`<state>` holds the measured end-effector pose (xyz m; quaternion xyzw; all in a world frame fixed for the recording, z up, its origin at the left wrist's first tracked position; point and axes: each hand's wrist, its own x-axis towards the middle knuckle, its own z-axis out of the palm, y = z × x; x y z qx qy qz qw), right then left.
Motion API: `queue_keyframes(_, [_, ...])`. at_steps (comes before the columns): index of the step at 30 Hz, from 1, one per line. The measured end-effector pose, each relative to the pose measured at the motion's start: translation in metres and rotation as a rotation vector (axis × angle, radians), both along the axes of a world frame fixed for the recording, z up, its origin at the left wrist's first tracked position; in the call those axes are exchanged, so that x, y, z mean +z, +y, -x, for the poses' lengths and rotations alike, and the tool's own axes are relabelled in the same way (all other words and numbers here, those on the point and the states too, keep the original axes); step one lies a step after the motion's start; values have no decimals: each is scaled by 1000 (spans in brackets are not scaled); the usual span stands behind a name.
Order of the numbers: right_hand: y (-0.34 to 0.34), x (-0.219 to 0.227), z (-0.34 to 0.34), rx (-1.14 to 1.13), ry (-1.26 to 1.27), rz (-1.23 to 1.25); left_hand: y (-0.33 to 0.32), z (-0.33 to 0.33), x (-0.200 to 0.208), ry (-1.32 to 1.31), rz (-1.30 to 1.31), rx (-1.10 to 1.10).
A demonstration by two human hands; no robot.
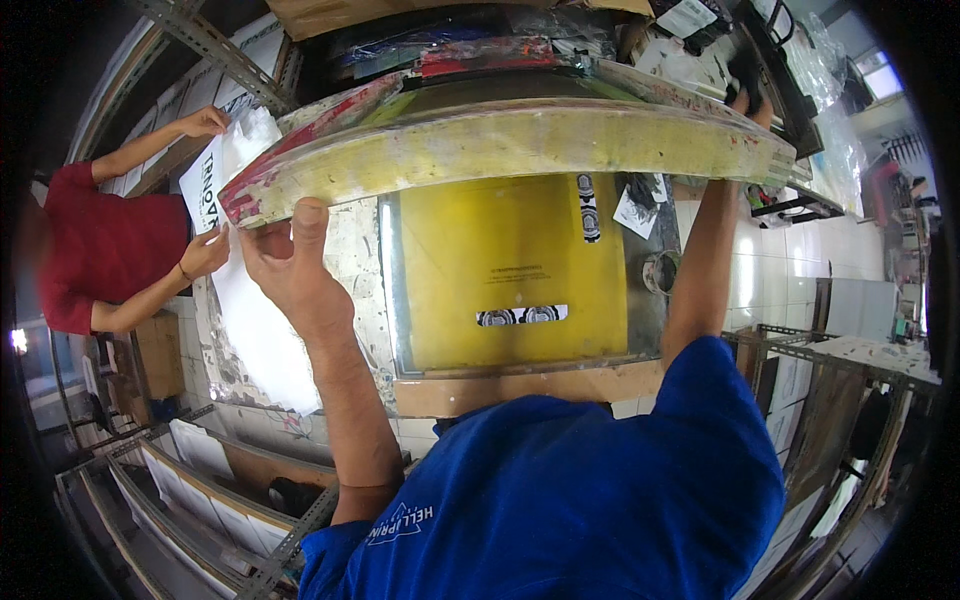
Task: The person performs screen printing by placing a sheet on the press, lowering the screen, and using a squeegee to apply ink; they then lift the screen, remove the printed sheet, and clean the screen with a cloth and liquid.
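Observation:
A wooden screen-printing frame (520,140), smeared with yellow and red ink, is tilted up across the far side of the table. My left hand (300,265) grips its near left corner, thumb up against the edge and fingers curled underneath. My right arm reaches past the frame's right end; the right hand (757,108) is partly hidden behind it, beside a dark object, and its fingers cannot be made out. Below the raised frame lies a flat yellow sheet (460,250) with small dark print and two black-and-white label strips (522,316).
At left, a person in a red shirt (115,230) holds a printed white sheet (205,190) beside stacked white sheets (265,335). A tape roll (660,272) sits right of the yellow sheet. Metal racks (200,490) stand lower left, with another rack (850,360) at right.

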<state>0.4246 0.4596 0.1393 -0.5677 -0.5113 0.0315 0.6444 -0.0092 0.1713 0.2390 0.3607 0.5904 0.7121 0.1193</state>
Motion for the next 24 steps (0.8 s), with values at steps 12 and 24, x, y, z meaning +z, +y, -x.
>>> queue_keyframes(12, [-84, -201, 180, 343, -689, 57, 1, -12, 10, -42, -49, -87])
queue_keyframes(24, [-82, -191, 196, 464, -645, 57, -5, -10, 5, -55, -44, -83])
